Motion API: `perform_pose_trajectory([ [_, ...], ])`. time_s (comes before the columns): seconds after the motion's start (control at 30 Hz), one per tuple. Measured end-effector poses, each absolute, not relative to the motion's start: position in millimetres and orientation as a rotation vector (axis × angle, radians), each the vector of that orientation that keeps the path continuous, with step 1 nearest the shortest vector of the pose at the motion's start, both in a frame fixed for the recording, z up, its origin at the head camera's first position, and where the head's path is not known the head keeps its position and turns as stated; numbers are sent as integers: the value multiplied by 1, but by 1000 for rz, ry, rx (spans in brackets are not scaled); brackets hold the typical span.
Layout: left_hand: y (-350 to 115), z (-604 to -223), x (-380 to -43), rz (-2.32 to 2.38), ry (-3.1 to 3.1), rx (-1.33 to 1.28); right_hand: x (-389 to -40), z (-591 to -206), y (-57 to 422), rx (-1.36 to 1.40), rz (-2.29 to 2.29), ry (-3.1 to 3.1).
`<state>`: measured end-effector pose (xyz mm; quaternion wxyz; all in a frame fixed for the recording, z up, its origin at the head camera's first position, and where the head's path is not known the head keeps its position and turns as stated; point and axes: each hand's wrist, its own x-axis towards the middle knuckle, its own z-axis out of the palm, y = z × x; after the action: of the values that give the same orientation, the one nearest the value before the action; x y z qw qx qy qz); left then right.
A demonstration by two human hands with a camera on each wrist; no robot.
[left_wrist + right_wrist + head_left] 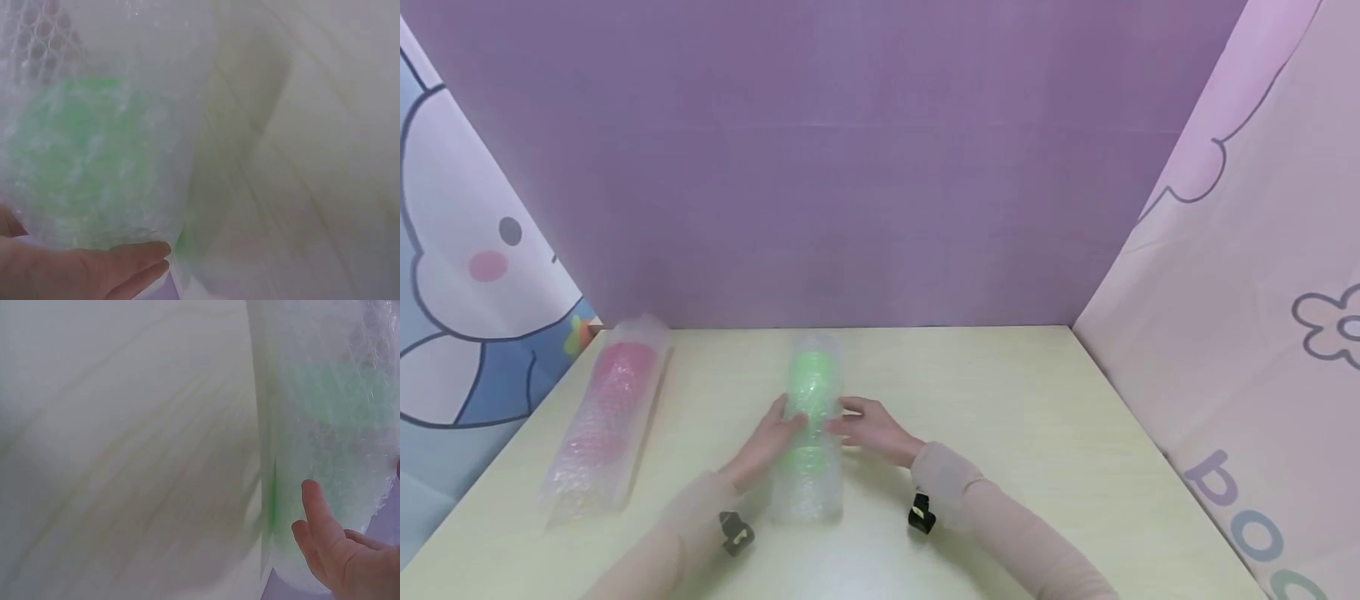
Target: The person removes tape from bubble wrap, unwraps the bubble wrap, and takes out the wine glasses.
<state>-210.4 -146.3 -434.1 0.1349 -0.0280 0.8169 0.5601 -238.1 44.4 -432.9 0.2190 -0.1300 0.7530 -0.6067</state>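
Note:
A long, clear bubble-wrap package with green contents (811, 492) stretches away from me at the middle of the table. Blurry green patches show through the wrap, so their exact kind is hidden. On its left side my left hand (766, 442) holds it, thumb over the top and fingers at the edge. In the left wrist view, fingertips (156, 250) lie along the wrap's border. My right hand (880, 431) is at the package's right edge with its fingers fairly straight and spread. The right wrist view shows those fingers (319, 506) against the wrap.
Farther left lies another bubble-wrap package, with pink contents (613, 400), reaching the table's back left corner. A purple panel (850, 208) rises behind the pale wooden table (985, 383). Printed cloth walls (1240, 275) flank both sides. A small black clip-like piece hangs below each wrist.

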Motion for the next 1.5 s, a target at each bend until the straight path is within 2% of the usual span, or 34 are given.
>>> perform_pose_trajectory([
  [0.7, -106, -437, -216, 1678, 2299, 6, -236, -426, 89, -361, -1638, 2147],
  [1.5, -99, -430, -222, 1598, 2379, 64, -243, -431, 100, -402, -1605, 2182],
])
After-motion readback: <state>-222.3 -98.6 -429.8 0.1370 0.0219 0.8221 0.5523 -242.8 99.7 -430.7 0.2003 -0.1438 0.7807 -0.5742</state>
